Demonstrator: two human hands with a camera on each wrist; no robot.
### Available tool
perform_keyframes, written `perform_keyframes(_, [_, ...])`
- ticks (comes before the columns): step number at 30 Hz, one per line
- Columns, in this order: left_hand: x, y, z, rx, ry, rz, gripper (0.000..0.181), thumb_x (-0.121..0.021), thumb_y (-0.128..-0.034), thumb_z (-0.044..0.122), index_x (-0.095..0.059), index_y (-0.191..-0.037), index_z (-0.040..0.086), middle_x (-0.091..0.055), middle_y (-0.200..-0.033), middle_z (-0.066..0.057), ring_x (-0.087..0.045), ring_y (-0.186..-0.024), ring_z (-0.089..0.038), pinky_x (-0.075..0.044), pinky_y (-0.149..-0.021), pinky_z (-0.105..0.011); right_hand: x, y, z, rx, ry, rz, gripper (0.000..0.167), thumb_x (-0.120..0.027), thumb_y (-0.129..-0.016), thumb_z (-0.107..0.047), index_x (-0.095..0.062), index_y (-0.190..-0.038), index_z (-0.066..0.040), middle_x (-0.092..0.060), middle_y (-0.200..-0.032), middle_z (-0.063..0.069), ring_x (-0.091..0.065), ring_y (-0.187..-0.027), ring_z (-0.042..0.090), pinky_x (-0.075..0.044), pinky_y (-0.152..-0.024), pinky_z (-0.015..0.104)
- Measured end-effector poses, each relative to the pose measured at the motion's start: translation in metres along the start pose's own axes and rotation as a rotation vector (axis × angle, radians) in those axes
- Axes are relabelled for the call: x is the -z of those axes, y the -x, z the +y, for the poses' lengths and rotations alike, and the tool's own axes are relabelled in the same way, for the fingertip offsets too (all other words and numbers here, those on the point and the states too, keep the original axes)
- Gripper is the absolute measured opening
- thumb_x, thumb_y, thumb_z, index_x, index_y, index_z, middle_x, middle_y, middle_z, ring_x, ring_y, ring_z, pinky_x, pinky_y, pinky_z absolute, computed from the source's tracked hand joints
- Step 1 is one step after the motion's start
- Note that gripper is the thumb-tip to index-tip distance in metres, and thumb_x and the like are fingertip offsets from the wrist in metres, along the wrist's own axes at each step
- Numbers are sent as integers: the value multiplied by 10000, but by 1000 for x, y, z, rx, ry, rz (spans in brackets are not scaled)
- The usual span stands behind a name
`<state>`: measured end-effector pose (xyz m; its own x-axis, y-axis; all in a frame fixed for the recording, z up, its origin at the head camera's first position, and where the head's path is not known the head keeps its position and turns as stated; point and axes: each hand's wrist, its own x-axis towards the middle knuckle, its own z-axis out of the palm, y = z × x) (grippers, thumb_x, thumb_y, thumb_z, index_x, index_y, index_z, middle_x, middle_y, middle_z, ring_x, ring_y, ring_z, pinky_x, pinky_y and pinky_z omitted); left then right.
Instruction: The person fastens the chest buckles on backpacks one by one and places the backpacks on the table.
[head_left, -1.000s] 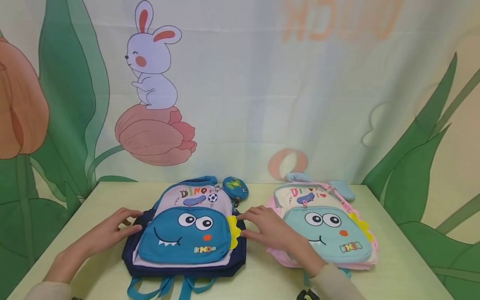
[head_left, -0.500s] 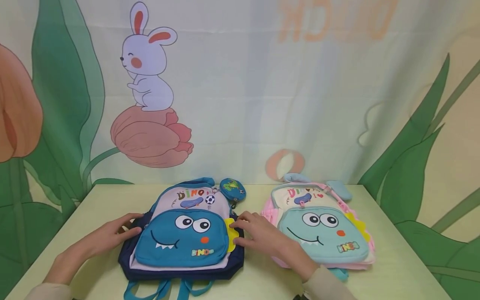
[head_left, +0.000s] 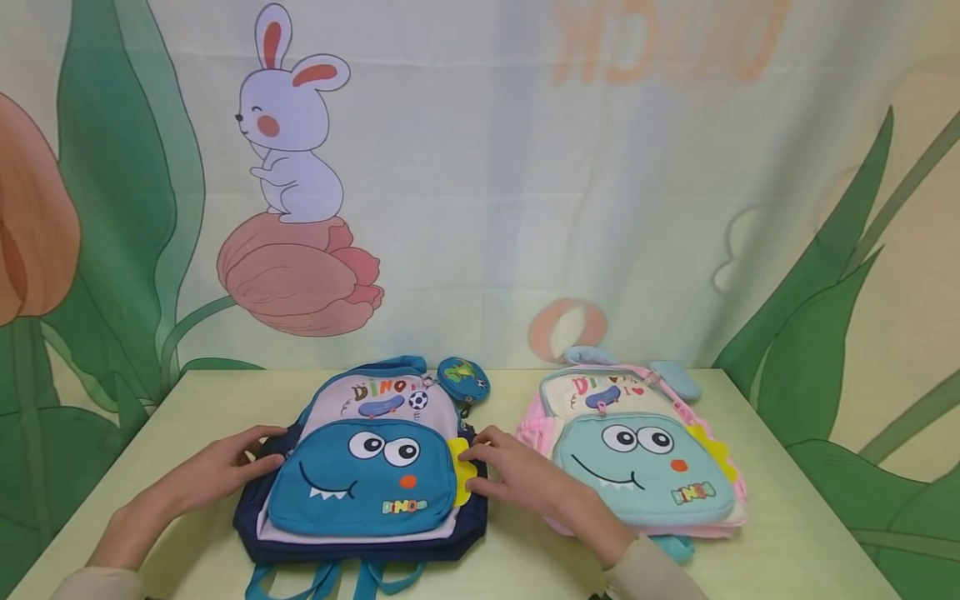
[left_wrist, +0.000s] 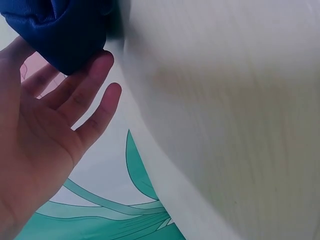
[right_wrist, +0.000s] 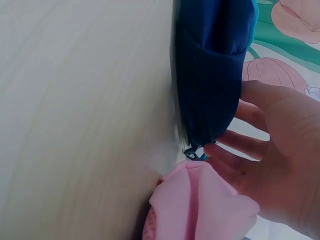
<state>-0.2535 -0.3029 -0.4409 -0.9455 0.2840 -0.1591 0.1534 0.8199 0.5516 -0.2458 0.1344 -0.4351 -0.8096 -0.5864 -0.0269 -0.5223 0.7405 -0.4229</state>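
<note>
A blue child's backpack (head_left: 360, 479) with a dinosaur face lies flat on the table, straps toward the near edge. At its left side is my left hand (head_left: 206, 471), with fingertips and thumb touching the navy fabric. The left wrist view shows those fingers loosely extended along the navy side (left_wrist: 70, 35). My right hand (head_left: 517, 471) rests at the backpack's right side, fingertips by the yellow spikes (head_left: 462, 472). In the right wrist view, its fingers lie against the navy side panel (right_wrist: 210, 85). A round blue pouch (head_left: 463, 379) hangs at the backpack's upper right.
A pink and mint dinosaur backpack (head_left: 637, 458) lies to the right, close by my right forearm. The pale table (head_left: 795, 533) ends at a printed curtain (head_left: 450, 167) at the back.
My right hand has shifted slightly left and down onto the yellow spikes' edge. The left hand stays at the blue backpack's side. The whole head view has shifted a little.
</note>
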Motion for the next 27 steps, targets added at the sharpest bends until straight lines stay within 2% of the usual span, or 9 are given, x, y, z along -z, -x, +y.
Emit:
perform_keyframes(5, [2, 0, 3, -4, 1, 21, 670, -583, -960, 514, -449, -1455, 84, -622, -1137, -107, -565, -906, -191, -457, -683, -319, -1, -1, -1, -11, -30, -12, 422, -631, -964, -409, -629, -1330, -199, -511, -1330, 24, -581, -1100, 170, -516, -987, 311])
perform_keyframes(8, [5, 2, 7, -28, -2, 48, 646, -590, -963, 496, -466, -1446, 85, -620, -1123, -103, -561, -892, -186, -457, -669, -300, 0, 0, -3, -26, -52, -27, 483, -632, -945, -478, -623, -1341, -201, -511, -1347, 24, -581, -1112, 166, -515, -991, 318])
perform_keyframes(14, [12, 3, 15, -74, -12, 118, 596, -588, -972, 475, -502, -1423, 95, -621, -1121, -97, -569, -889, -170, -476, -685, -286, 4, 2, -12, -85, -116, -89, 643, -577, -897, -657, -514, -1438, -315, -478, -1399, 12, -555, -1116, 141, -516, -989, 370])
perform_keyframes(19, [18, 5, 22, -91, -4, 166, 569, -588, -974, 472, -523, -1409, 111, -634, -1143, -102, -577, -887, -169, -482, -677, -283, 4, 2, -14, -77, -100, -91, 609, -528, -920, -664, -478, -1452, -371, -487, -1383, 14, -560, -1089, 137, -529, -956, 362])
perform_keyframes(27, [30, 6, 37, -127, 18, 213, 528, -584, -985, 446, -538, -1398, 122, -650, -1151, -105, -580, -867, -175, -482, -634, -261, 3, 1, -14, -55, -83, -82, 584, -528, -924, -659, -496, -1439, -385, -503, -1331, 2, -550, -1045, 110, -531, -894, 290])
